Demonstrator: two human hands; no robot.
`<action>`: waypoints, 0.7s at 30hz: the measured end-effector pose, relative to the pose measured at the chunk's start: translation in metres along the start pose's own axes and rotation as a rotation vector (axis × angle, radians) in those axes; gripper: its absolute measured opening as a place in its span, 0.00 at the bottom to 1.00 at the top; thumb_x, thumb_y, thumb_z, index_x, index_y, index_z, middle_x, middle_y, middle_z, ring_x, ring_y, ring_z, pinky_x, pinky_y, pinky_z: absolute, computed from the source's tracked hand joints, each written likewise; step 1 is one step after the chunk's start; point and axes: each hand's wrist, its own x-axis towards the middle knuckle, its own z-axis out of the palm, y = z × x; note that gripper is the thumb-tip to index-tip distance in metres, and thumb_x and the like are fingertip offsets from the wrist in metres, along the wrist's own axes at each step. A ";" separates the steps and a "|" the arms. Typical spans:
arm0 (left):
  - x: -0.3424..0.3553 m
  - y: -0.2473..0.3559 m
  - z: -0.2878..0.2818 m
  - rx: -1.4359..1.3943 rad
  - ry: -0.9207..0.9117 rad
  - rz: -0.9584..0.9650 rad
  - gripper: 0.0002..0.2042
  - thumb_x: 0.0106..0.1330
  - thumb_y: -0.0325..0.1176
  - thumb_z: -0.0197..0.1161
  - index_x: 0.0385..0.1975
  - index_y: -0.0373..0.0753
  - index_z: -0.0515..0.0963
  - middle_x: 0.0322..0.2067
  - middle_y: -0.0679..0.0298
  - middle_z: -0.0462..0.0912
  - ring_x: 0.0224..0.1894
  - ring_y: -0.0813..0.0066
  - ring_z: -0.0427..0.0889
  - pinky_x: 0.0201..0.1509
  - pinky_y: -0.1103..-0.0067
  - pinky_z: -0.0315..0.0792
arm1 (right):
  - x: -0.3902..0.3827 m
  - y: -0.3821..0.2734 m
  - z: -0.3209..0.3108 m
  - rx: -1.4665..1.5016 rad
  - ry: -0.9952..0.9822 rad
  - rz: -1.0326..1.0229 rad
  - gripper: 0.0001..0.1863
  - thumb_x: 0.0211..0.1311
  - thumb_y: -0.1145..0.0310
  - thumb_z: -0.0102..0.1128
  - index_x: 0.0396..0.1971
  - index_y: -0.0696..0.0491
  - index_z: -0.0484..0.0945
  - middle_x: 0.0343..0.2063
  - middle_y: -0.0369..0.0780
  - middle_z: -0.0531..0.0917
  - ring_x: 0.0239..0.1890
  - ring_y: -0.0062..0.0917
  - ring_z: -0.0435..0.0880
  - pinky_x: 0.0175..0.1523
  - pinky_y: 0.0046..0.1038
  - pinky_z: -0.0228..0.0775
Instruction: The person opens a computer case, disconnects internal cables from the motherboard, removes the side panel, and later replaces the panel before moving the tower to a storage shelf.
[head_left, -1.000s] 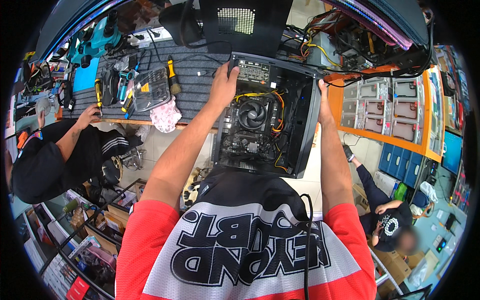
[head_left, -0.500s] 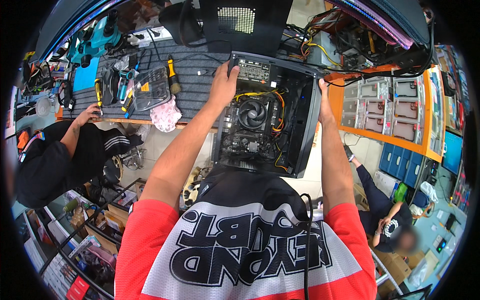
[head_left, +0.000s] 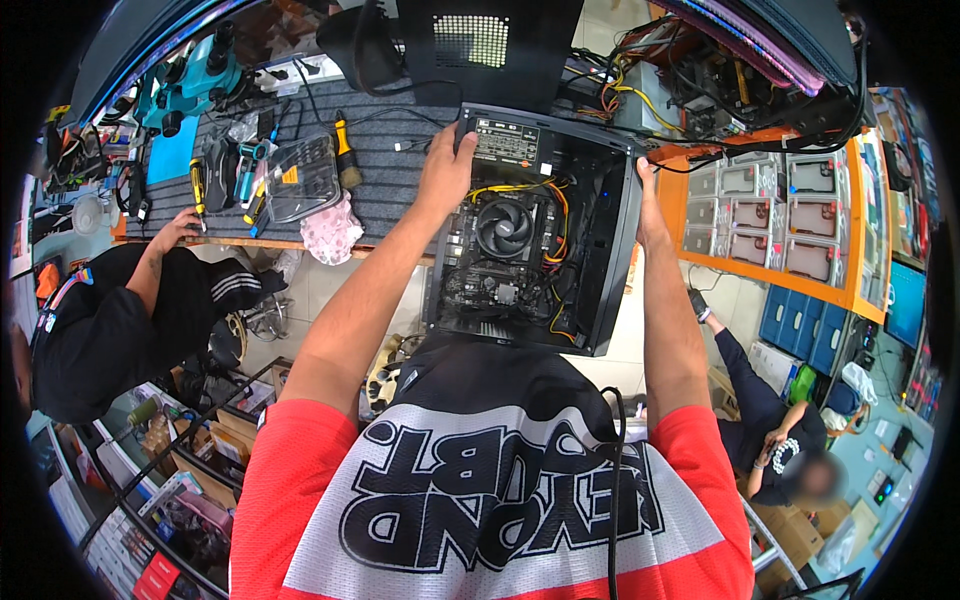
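I hold an open black computer case [head_left: 598, 250] in front of my body. Inside show a black cooling fan [head_left: 505, 228], a circuit board, yellow cables and a labelled power supply [head_left: 508, 141]. My left hand [head_left: 448, 170] is closed on the case's upper left side, thumb along the edge. My right hand [head_left: 648, 195] grips the upper right side, its fingers mostly hidden. Just beyond the case stands a black perforated panel [head_left: 430, 60]. Left of it on the ribbed bench mat [head_left: 380, 180] lie screwdrivers [head_left: 198, 190], a brush [head_left: 346, 150], a clear plastic box [head_left: 295, 180] and a pink cloth [head_left: 330, 230].
A person in black [head_left: 110, 330] reaches to the bench at left; another person [head_left: 740, 400] sits at lower right. An orange display case [head_left: 868, 230] is at right, tangled cables [head_left: 650, 95] at upper right, and racks of boxes [head_left: 190, 450] at lower left.
The case and both my hands stay in place. The person at left has shifted slightly, and the seated person at right has shifted head and hands a little.
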 end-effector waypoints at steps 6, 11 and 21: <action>0.000 -0.001 -0.001 0.013 0.012 0.012 0.27 0.85 0.47 0.55 0.70 0.28 0.73 0.65 0.40 0.78 0.69 0.41 0.77 0.73 0.61 0.69 | 0.003 -0.001 -0.003 -0.047 0.012 0.036 0.57 0.68 0.21 0.56 0.77 0.58 0.70 0.73 0.51 0.76 0.74 0.41 0.75 0.78 0.41 0.63; 0.001 0.000 0.000 0.002 0.007 0.005 0.27 0.85 0.47 0.55 0.70 0.28 0.73 0.64 0.41 0.78 0.69 0.41 0.77 0.73 0.61 0.70 | 0.006 0.003 -0.008 -0.046 -0.015 0.038 0.59 0.66 0.19 0.55 0.78 0.58 0.69 0.74 0.52 0.75 0.75 0.42 0.73 0.79 0.41 0.62; 0.001 -0.001 -0.001 0.005 0.017 0.020 0.27 0.85 0.47 0.55 0.70 0.29 0.73 0.64 0.41 0.79 0.68 0.41 0.77 0.73 0.60 0.70 | 0.003 -0.002 -0.004 -0.063 -0.021 0.045 0.60 0.65 0.18 0.55 0.78 0.58 0.68 0.74 0.53 0.75 0.74 0.42 0.75 0.78 0.41 0.65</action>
